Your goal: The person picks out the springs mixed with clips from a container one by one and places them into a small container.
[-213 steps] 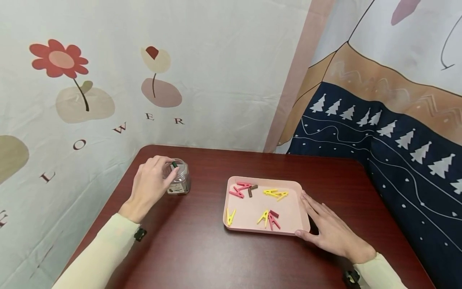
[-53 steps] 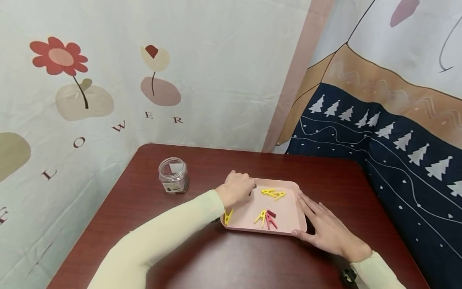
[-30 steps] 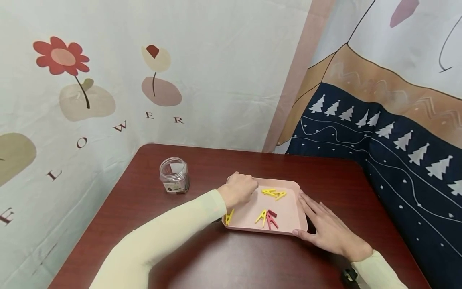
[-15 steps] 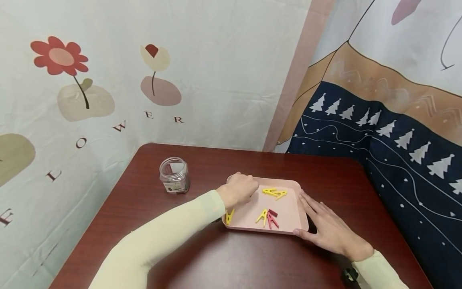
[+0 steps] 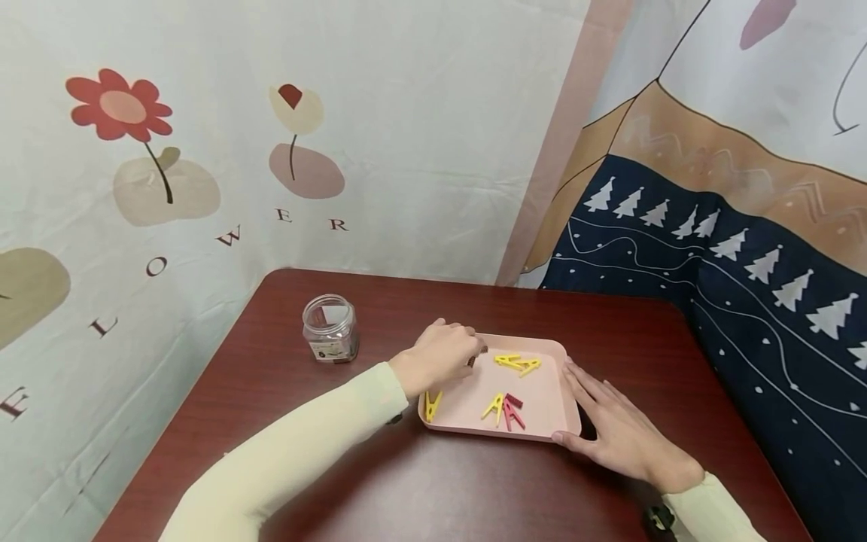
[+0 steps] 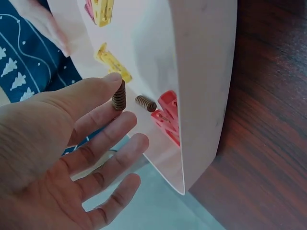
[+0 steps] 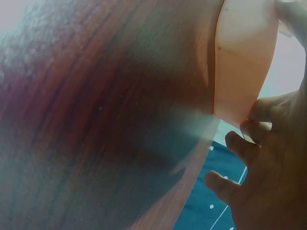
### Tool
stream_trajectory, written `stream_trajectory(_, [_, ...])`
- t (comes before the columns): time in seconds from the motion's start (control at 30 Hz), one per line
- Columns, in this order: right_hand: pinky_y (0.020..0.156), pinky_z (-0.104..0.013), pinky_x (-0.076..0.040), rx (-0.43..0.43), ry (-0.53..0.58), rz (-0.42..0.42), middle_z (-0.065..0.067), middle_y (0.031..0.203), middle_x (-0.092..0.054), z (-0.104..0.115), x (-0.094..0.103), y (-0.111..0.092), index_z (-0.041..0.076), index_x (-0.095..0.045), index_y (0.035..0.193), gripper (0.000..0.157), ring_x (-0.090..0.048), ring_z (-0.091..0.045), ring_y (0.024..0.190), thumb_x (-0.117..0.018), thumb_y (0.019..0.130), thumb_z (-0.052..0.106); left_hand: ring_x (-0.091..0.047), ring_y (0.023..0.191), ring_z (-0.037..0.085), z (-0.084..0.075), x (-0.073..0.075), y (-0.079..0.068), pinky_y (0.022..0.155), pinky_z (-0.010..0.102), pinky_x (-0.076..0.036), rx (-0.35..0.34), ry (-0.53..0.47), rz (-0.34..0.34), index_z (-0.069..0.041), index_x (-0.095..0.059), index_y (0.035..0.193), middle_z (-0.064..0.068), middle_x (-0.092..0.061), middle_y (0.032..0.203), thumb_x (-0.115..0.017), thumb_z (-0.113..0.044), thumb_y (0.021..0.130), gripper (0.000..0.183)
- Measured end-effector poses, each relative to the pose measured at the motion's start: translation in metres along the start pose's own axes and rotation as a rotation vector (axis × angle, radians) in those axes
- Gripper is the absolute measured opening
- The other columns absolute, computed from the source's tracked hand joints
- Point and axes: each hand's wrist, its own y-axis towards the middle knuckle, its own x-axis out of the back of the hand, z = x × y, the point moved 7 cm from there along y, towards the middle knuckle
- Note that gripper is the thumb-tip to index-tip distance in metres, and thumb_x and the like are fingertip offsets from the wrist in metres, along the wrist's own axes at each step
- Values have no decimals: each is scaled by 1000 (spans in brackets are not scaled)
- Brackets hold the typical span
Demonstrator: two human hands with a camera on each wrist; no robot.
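My left hand is over the left part of the pink tray. In the left wrist view its thumb and index finger pinch a small dark brown coil spring, the other fingers spread. A second brown spring lies in the tray beside red clothespins, which the hand hides from the head view. Yellow clothespins, another yellow one and a red one with a dark red spring lie in the tray. My right hand rests against the tray's right rim, fingers extended.
A clear open jar with a label stands at the table's back left, something small at its bottom. The dark red-brown table meets a printed curtain behind and a navy tree-patterned cloth at right.
Seven seconds ago my left hand held a green spring at the jar's mouth; since then it has moved right to the tray. In the last half second it lifts slightly. My right hand stays put.
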Motion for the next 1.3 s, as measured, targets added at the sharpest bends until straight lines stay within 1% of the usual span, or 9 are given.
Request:
stream_trajectory(0.13, [138,-78,-32,-1,1,0,-12,195,-27,0,0,-1,15,-32,185,115,-42,-44,173,-68,101,84,-80,109,19,3,5,-7,90,41,-54,11,-6,-18,-27,-85,137,-4,-84,116,-89,-40,105,35])
stream_trajectory(0.23, [138,-79,-32,1,5,-3,-12,195,-27,0,0,-1,15,-31,185,114,-43,-44,173,-69,101,83,-80,108,21,8,9,-12,89,41,-55,29,-11,-35,-27,-84,140,-3,-83,117,-90,-39,104,38])
stream_trajectory(0.33, [138,-79,-32,2,9,-4,-12,195,-27,1,0,-1,14,-32,185,114,-43,-44,173,-70,101,82,-79,106,21,14,14,-18,87,40,-54,50,-11,-64,-25,-86,132,-4,-83,118,-92,-41,103,33])
stream_trajectory(0.47, [139,-78,-31,-2,11,-1,-12,195,-27,2,1,-1,14,-32,185,115,-42,-45,173,-70,101,82,-78,104,22,24,20,-26,86,41,-55,71,-29,-107,-22,-85,121,-4,-82,113,-94,-41,101,29])
stream_trajectory(0.6, [139,-78,-31,-5,6,-1,-12,195,-27,1,1,-1,14,-31,185,115,-42,-45,173,-70,101,82,-79,103,25,34,26,-36,85,44,-56,84,-51,-156,-18,-84,117,-1,-81,110,-95,-40,100,30])
stream_trajectory(0.87, [138,-78,-33,3,-6,-7,-12,195,-28,2,1,-1,13,-32,185,115,-44,-44,173,-71,101,81,-76,105,27,53,39,-62,90,47,-58,114,-61,-282,-18,-83,114,1,-80,111,-95,-36,99,26])
stream_trajectory(1.03, [138,-77,-34,0,-10,-8,-11,195,-28,3,1,-2,14,-31,185,115,-44,-43,172,-70,101,82,-77,108,29,71,46,-80,92,50,-59,165,-57,-371,-16,-82,118,1,-81,114,-95,-35,99,29])
stream_trajectory(1.13, [137,-77,-35,6,-13,-14,-12,195,-29,5,2,-2,14,-32,185,114,-45,-44,172,-70,101,82,-78,111,31,87,48,-92,93,53,-60,212,-89,-410,-14,-82,121,3,-83,117,-94,-35,100,32])
stream_trajectory(1.3, [137,-77,-35,8,-8,-13,-12,195,-29,6,3,-3,14,-33,185,114,-44,-44,172,-70,101,82,-78,113,36,113,51,-111,98,57,-59,300,-128,-460,-13,-81,122,8,-84,119,-93,-35,101,33])
